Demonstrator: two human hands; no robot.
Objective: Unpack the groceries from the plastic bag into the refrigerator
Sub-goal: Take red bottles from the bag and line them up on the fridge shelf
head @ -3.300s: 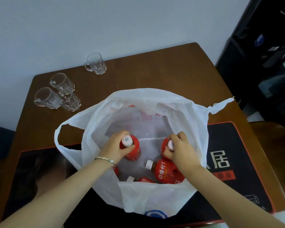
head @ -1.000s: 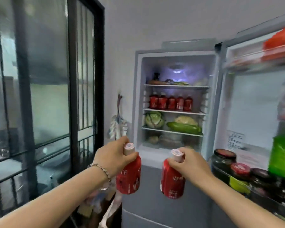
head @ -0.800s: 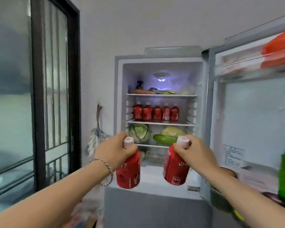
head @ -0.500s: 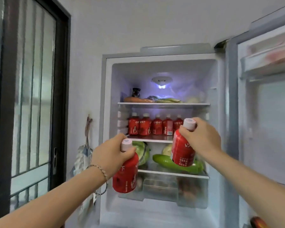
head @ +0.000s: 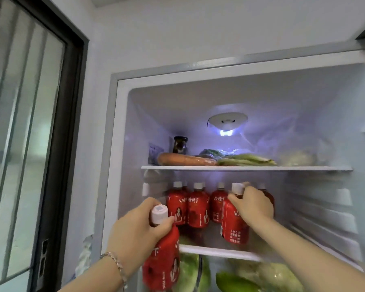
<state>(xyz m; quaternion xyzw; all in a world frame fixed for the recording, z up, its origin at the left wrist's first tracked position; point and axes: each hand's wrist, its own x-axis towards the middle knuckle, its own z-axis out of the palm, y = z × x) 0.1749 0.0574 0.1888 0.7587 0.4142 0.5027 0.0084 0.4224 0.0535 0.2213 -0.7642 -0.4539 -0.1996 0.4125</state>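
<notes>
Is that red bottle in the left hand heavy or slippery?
Probably stiff: the red bottle holds its shape hanging from the left hand. Possibly hefty if full; the label hides contents. Its flared shoulder below the grip likely stops slipping.

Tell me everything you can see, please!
Fridge: one, white, open ahead.
Light: one, white, fridge back wall.
Jar: one, dark, top shelf.
Carrot: one, orange, top shelf.
Leafy greens: one bunch, green, top shelf.
Standing bottles: at least four, red, middle shelf.
Left-hand bottle: one, red, held lower left.
Right-hand bottle: one, red, at middle shelf.
Cabbage: one, green, lower shelf.
Glass door: one, dark-framed, left.
Bracelet: one, silvery, left wrist.
Left hand: fingers round bottle neck.
Right hand: fingers round bottle neck.
</notes>
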